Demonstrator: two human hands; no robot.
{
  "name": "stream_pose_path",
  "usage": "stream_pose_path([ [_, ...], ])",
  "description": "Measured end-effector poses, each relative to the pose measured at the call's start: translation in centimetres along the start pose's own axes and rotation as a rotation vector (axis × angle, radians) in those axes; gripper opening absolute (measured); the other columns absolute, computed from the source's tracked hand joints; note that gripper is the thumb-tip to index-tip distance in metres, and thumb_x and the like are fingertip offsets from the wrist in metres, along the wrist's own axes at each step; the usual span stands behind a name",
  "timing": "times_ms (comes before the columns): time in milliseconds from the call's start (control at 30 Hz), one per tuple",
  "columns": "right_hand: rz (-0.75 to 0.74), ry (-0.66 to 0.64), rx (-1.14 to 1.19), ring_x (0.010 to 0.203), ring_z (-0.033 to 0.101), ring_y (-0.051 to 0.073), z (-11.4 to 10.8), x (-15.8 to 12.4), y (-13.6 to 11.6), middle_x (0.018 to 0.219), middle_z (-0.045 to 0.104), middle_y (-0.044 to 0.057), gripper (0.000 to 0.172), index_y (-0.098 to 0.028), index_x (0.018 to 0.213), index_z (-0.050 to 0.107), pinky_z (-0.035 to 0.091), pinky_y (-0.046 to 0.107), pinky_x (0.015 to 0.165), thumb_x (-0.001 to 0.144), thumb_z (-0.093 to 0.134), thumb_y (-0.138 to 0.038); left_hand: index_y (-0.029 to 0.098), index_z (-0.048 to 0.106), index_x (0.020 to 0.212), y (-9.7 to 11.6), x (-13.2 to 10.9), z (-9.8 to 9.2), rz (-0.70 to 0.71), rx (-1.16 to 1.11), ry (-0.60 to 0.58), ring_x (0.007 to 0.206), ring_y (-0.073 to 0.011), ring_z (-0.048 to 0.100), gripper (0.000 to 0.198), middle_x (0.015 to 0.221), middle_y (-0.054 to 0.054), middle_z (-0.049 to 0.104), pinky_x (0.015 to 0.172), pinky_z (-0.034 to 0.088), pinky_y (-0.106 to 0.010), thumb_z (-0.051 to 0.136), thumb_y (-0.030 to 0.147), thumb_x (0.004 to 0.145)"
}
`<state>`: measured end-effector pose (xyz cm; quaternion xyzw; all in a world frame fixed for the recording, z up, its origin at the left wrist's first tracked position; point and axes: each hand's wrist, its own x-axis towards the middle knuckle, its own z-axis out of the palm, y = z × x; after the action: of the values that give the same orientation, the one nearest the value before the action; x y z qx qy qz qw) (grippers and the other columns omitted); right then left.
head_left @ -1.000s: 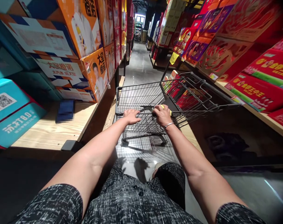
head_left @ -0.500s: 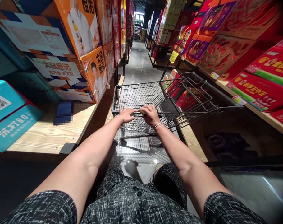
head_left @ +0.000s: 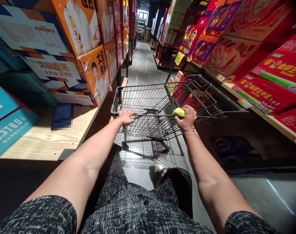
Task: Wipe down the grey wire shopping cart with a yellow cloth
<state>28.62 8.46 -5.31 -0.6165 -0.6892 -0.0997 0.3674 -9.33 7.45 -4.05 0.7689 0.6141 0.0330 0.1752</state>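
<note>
A dark wire shopping cart (head_left: 143,97) stands sideways in the aisle before me, its handle toward the right. My left hand (head_left: 125,117) grips the cart's near top rim close to the left corner, thumb below the rail. A bunched yellow-green cloth (head_left: 178,112) is in my right hand (head_left: 187,117), whose fingers close round it on the same rim farther right. The far side of the cloth is hidden by the hand. The wire basket looks bare inside.
At left, a wooden shelf (head_left: 47,138) bears orange drink cartons (head_left: 94,74), a teal box (head_left: 13,123) and a dark blue, partly blurred item (head_left: 62,117). Red gift boxes (head_left: 267,92) line the right shelf. A grey shiny floor (head_left: 143,58) runs down the aisle.
My right hand has slid right along the cart rim with the cloth, away from my left hand, and the cloth shows more. My left hand stays on the rim.
</note>
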Motion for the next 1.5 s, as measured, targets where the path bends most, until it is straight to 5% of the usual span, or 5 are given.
stream_pose_path([
  [367,0.244,-0.1,-0.05,0.117,0.043,0.027,1.3,-0.2,-3.9,0.127,0.048,0.009,0.04,-0.026,0.114,0.063,0.038,0.049,0.107,0.074,0.056,-0.021,0.041,0.061,0.142,-0.3,0.2,0.5,0.005,-0.008,0.033,0.143,-0.0321,0.042,0.062,0.153,0.001,0.058,0.118,0.027,-0.051,0.061,0.038,0.08],
  [733,-0.435,-0.225,0.088,0.115,0.044,0.029,7.1,-3.8,-15.6,0.129,0.062,0.008,0.03,-0.032,0.109,0.076,0.045,0.047,0.099,0.092,0.06,-0.013,0.039,0.065,0.139,-1.9,0.5,-0.4,-0.024,0.012,0.03,0.141,-0.0297,0.044,0.056,0.151,0.002,0.06,0.119,0.029,-0.049,0.059,0.041,0.083],
  [867,-0.435,-0.234,0.105,0.115,0.047,0.028,6.4,-3.7,-13.3,0.128,0.065,0.008,0.03,-0.032,0.109,0.077,0.044,0.047,0.101,0.092,0.06,-0.014,0.039,0.065,0.141,-2.2,0.5,-0.9,-0.026,0.002,0.01,0.142,-0.0282,0.043,0.058,0.153,0.003,0.059,0.121,0.027,-0.045,0.058,0.042,0.083],
  [1133,-0.135,0.079,-0.025,0.115,0.05,0.031,-0.5,-2.6,0.1,0.124,0.061,0.01,0.029,-0.026,0.107,0.075,0.045,0.055,0.103,0.082,0.06,-0.022,0.039,0.057,0.15,-2.6,0.8,-1.8,-0.037,0.028,0.001,0.145,-0.0295,0.042,0.066,0.152,0.0,0.059,0.122,0.026,-0.046,0.057,0.043,0.085],
  [1500,-0.228,-0.183,0.068,0.118,0.048,0.03,10.4,-9.1,-7.0,0.122,0.066,0.007,0.03,-0.036,0.108,0.077,0.043,0.052,0.102,0.093,0.058,-0.018,0.034,0.044,0.158,1.6,1.0,-0.2,0.089,0.106,0.023,0.154,-0.0357,0.027,0.073,0.165,-0.006,0.043,0.125,0.015,-0.056,0.06,0.051,0.088],
])
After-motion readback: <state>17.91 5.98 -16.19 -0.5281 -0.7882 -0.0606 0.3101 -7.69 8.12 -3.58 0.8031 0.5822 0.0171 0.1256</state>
